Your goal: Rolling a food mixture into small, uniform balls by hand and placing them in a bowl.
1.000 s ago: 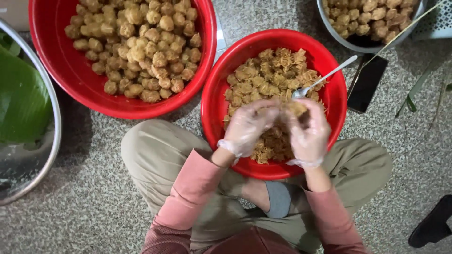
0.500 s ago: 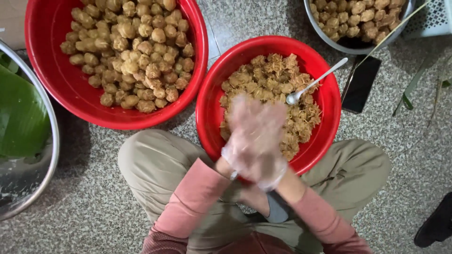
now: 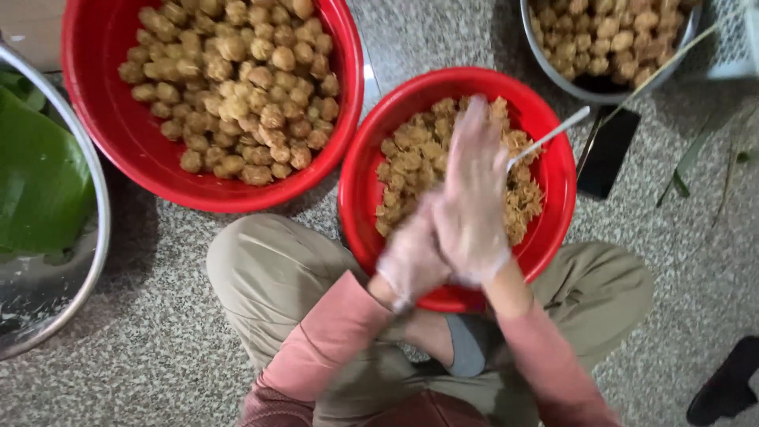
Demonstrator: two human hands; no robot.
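Metal basin [image 3: 75, 312]: far out to the left of the fingers, steel rim curving down, green leaves [image 3: 35, 178] lying inside it.
Big red tub [image 3: 111, 111]: up and to the left of the fingers, heaped with round brown balls [image 3: 237, 87].
Left hand [image 3: 411, 257]: in a thin clear glove, palm pressed against the other hand above the near rim; fingers [image 3: 431, 217] are blurred, so how far they are closed I cannot tell (nor whether anything sits between the palms).
Right hand [image 3: 474, 202]: gloved too, laid flat over the left, its fingers [image 3: 478, 130] stretched straight, pointing away across the bowl.
Small red bowl [image 3: 364, 190]: right beneath both hands, holding shredded tan filling [image 3: 411, 154] and some rough lumps.
Spoon [image 3: 553, 134]: just right of the right fingertips, handle resting on the bowl's far rim.
Phone [image 3: 607, 154]: dark, on the floor beyond the spoon.
Steel bowl [image 3: 593, 93]: up right, more brown balls inside.
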